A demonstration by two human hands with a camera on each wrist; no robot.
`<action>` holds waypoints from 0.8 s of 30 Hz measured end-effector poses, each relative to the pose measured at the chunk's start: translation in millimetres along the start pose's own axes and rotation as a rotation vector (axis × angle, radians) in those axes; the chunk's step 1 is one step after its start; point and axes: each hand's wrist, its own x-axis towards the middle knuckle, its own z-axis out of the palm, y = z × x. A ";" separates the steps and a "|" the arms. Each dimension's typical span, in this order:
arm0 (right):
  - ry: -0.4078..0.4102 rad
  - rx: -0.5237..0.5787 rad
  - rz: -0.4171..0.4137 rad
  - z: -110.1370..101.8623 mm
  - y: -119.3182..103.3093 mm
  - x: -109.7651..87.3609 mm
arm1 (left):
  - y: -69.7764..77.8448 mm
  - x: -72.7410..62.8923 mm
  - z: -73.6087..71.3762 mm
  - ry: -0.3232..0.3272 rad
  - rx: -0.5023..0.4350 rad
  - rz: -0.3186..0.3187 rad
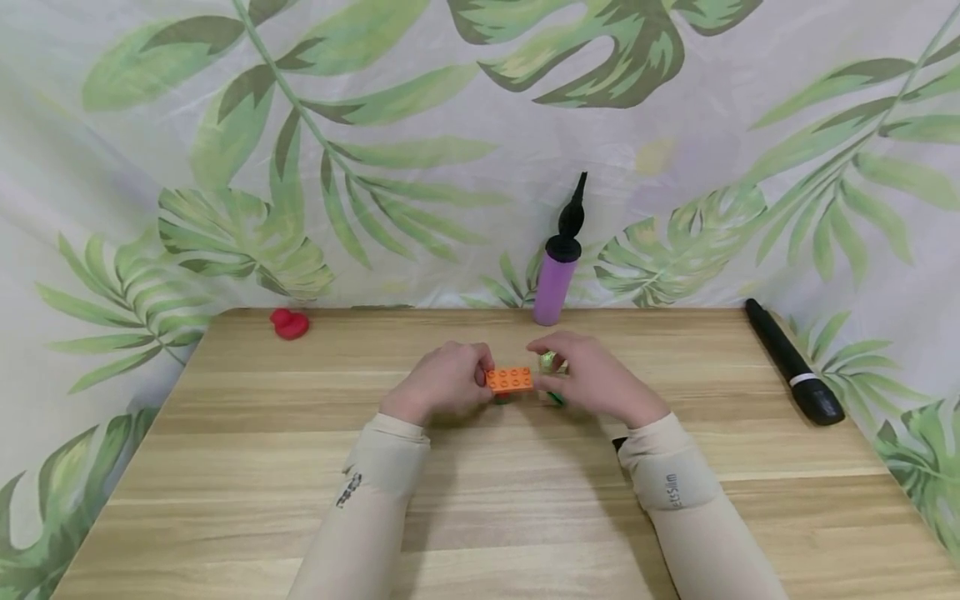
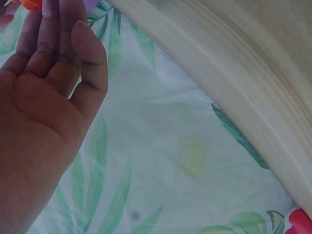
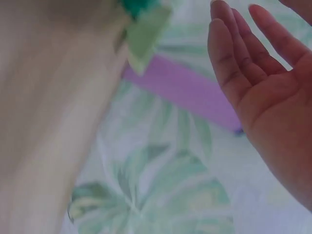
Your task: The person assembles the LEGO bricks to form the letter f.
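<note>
An orange toy building brick (image 1: pixel 509 380) with rows of studs is at the middle of the table, pinched at its left end by my left hand (image 1: pixel 444 379). Its edge also shows at that hand's fingertips in the left wrist view. A little red and green peeks out under the brick, mostly hidden. My right hand (image 1: pixel 596 379) is at the brick's right end, thumb close to it; whether they touch I cannot tell. In the right wrist view its fingers are extended around nothing. Beneath that hand is a partly hidden green piece (image 1: pixel 554 398), blurred as a green object (image 3: pixel 146 36).
A purple hand pump (image 1: pixel 555 287) with a black nozzle stands at the table's back edge. Toward the back left sits a small red rubber duck-like toy (image 1: pixel 289 323). A black microphone-shaped object (image 1: pixel 795 364) lies along the right edge. Leaf-patterned cloth hangs behind the wooden table (image 1: pixel 247 500).
</note>
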 end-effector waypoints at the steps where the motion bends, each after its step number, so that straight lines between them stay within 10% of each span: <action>1: 0.003 -0.001 0.014 -5.5 1.0 -2.4 | 0.1 0.1 0.2 -0.001 0.002 0.001; 10: -0.055 -0.078 0.051 -29.0 14.9 -13.9 | 0.8 -0.7 0.9 -0.005 -0.001 -0.007; 24: -0.257 -0.109 0.136 -2.0 20.3 -3.2 | 1.6 0.5 0.9 -0.004 -0.011 0.000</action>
